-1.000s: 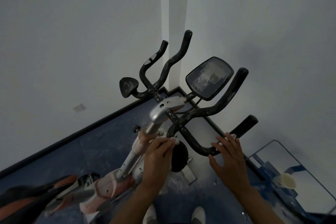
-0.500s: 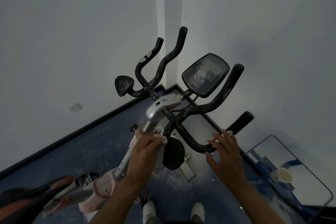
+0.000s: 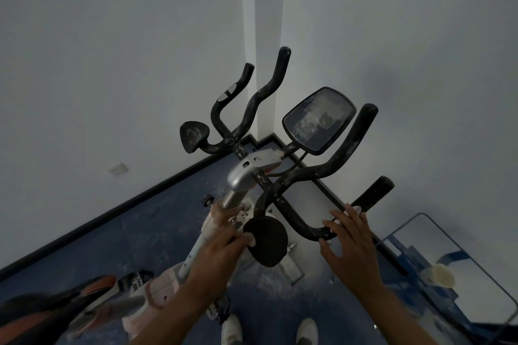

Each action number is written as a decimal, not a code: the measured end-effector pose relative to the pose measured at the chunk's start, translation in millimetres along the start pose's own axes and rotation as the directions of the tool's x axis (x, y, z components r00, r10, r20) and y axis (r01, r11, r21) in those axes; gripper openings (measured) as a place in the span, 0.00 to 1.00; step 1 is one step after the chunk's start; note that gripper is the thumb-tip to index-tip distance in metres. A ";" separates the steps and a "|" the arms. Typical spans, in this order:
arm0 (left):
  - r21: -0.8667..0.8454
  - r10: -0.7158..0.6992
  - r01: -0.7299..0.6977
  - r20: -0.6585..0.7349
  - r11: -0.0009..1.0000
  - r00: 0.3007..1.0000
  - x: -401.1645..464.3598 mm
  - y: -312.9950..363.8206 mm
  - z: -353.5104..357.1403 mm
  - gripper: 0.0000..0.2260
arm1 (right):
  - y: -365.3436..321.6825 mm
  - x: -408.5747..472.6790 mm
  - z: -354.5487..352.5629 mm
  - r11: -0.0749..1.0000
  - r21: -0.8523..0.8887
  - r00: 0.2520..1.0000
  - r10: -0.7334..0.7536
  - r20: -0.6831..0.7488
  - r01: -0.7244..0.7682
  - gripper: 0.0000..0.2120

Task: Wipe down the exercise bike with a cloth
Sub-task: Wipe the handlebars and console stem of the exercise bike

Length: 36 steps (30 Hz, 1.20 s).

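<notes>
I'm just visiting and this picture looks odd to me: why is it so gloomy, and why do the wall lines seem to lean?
Head view: the room is dimly lit, so the exercise bike reads nearly black. The wide-angle lens splays the wall corner and the baseboard. The bike's screen shows dusty smears, no glare. The left hand and the right hand look fairly sharp, while the lower left corner is smeared.

**Dusty bike, cloth on its post**

Exercise bike stands in the room's corner: black handlebars streaked with white dust, console screen smudged, silver post tilted. A pale cloth is wrapped against the post, mostly hidden.
</notes>
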<state>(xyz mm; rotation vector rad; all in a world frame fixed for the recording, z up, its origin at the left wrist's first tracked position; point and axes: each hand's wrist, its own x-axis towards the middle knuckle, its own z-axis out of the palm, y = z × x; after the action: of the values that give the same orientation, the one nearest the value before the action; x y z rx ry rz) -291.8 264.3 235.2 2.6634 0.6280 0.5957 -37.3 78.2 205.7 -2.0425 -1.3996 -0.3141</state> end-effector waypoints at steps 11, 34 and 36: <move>-0.297 -0.168 0.128 -0.111 0.946 0.980 36.4 7.8 -15.1 0.08 | -0.1 -1.4 1.1 1.000 -0.014 1.000 0.007 0.013 -0.007 0.17; -0.317 0.078 -0.048 0.082 0.947 0.994 45.4 41.5 15.0 0.09 | -5.3 -0.7 0.1 0.998 -0.034 0.999 0.047 0.008 -0.047 0.17; -0.333 0.124 -0.078 0.121 0.940 0.985 36.6 36.4 11.8 0.09 | -5.1 -1.1 -0.2 0.998 -0.030 0.999 0.049 0.015 -0.049 0.18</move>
<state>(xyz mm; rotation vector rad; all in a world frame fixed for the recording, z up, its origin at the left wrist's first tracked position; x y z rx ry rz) -243.9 248.6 251.7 2.4066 0.3205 0.4858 -42.4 78.5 207.2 -2.1040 -1.3594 -0.2999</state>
